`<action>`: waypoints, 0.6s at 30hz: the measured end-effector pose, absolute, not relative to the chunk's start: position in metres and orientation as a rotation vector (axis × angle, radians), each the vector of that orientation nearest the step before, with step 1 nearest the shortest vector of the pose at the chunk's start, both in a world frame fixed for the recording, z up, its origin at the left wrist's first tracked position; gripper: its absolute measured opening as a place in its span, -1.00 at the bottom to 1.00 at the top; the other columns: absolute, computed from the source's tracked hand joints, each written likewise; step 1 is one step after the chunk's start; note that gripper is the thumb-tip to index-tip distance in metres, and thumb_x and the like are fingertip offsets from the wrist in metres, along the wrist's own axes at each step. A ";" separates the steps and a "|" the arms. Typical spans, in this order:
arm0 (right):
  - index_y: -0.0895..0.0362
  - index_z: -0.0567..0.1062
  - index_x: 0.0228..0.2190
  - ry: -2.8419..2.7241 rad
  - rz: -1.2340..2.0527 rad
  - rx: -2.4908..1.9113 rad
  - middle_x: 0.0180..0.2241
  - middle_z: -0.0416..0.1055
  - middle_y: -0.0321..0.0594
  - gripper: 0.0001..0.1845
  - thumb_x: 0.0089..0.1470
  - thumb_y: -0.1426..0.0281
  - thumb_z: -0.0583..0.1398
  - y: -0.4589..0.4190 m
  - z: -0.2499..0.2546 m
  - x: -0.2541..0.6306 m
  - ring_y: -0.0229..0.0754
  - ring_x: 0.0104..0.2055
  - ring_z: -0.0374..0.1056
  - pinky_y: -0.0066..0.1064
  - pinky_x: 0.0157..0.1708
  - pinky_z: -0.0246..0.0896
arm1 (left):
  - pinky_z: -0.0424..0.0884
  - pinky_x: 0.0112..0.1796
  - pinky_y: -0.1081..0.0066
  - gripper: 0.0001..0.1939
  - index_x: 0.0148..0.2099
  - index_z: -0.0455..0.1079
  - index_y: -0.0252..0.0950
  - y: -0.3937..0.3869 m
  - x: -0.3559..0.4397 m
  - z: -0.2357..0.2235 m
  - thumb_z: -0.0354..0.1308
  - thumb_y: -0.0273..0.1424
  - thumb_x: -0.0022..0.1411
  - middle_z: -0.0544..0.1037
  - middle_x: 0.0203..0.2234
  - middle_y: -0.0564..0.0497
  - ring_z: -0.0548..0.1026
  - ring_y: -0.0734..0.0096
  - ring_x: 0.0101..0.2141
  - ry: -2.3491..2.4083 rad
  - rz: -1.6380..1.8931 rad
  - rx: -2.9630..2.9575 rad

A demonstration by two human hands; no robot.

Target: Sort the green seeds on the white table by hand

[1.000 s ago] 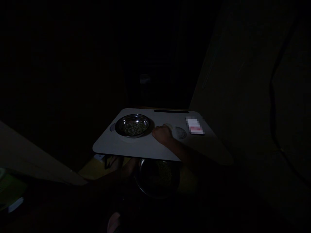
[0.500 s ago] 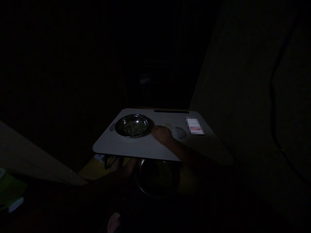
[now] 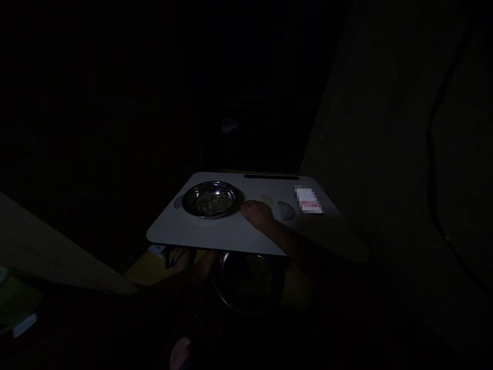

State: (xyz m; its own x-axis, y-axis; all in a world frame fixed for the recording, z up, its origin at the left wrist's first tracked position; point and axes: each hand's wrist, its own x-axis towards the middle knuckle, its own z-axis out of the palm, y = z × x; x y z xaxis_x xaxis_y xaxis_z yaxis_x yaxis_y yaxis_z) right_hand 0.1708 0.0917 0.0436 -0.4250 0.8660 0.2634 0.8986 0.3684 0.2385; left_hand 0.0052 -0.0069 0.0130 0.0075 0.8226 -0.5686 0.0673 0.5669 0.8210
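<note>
The scene is very dark. A small white lap table (image 3: 215,234) carries a steel bowl (image 3: 210,199) of small greenish grains. My right hand (image 3: 257,213) rests on the table just right of that bowl, its fingers curled closed, beside a pale object (image 3: 268,200) that I cannot make out. Below the table's front edge my left hand (image 3: 200,265) sits in shadow against the rim of a second, larger steel bowl (image 3: 249,281), which also holds greenish grains. The left hand's fingers are too dark to read.
A round recess (image 3: 285,210) lies in the table top to the right of my hand, a blurred-out card (image 3: 308,200) beyond it, and a dark slot (image 3: 271,177) along the far edge. A yellow surface (image 3: 148,267) shows under the table. Dim walls stand at right.
My right hand has shifted slightly and settled lower on the table, and the pale object beside it shows less. The bowls have not moved.
</note>
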 end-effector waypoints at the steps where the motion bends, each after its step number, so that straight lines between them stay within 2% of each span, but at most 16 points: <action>1: 0.23 0.39 -0.35 -2.516 -0.527 -1.637 -0.37 0.38 -0.01 -0.66 0.06 0.46 -0.15 0.092 0.043 0.171 -0.15 -0.34 0.30 -0.38 -0.43 0.15 | 0.08 -0.72 0.48 -0.73 -0.76 0.13 -0.28 -0.007 0.005 0.013 -0.06 -0.38 -0.09 0.19 -0.88 0.07 0.15 0.51 -0.79 1.445 0.705 0.800; 9: 0.31 0.39 -0.36 -2.557 -0.514 -1.640 -0.36 0.36 0.09 -0.71 -0.02 0.54 -0.10 0.090 0.044 0.170 -0.12 -0.35 0.31 -0.36 -0.45 0.18 | 0.12 -0.70 0.46 -0.74 -0.77 0.15 -0.27 -0.013 0.011 0.038 -0.03 -0.46 -0.11 0.22 -0.88 0.06 0.21 0.45 -0.76 1.562 0.716 0.831; 13: 0.28 0.36 -0.31 -2.537 -0.478 -1.675 -0.31 0.35 0.06 -0.69 0.01 0.51 -0.13 0.090 0.044 0.170 -0.15 -0.32 0.31 -0.37 -0.43 0.18 | 0.09 -0.71 0.48 -0.75 -0.78 0.15 -0.27 -0.020 0.017 0.058 -0.02 -0.54 -0.14 0.20 -0.88 0.08 0.19 0.47 -0.76 1.662 0.722 0.890; 18: 0.24 0.32 -0.27 -2.542 -0.366 -1.667 -0.25 0.33 0.01 -0.71 -0.01 0.51 -0.10 0.093 0.043 0.171 -0.17 -0.26 0.29 -0.40 -0.35 0.17 | 0.10 -0.69 0.44 -0.77 -0.75 0.15 -0.25 -0.023 0.019 0.064 -0.03 -0.52 -0.13 0.18 -0.88 0.07 0.24 0.39 -0.72 1.642 0.733 0.878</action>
State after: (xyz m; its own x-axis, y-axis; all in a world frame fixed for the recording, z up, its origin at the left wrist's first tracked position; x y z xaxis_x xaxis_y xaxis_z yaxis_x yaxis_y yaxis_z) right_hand 0.1711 0.0926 0.0425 -0.4053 0.8930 0.1959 0.9120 0.3800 0.1547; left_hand 0.0193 -0.0228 0.0640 -0.1442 0.8430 -0.5182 0.1771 0.5372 0.8247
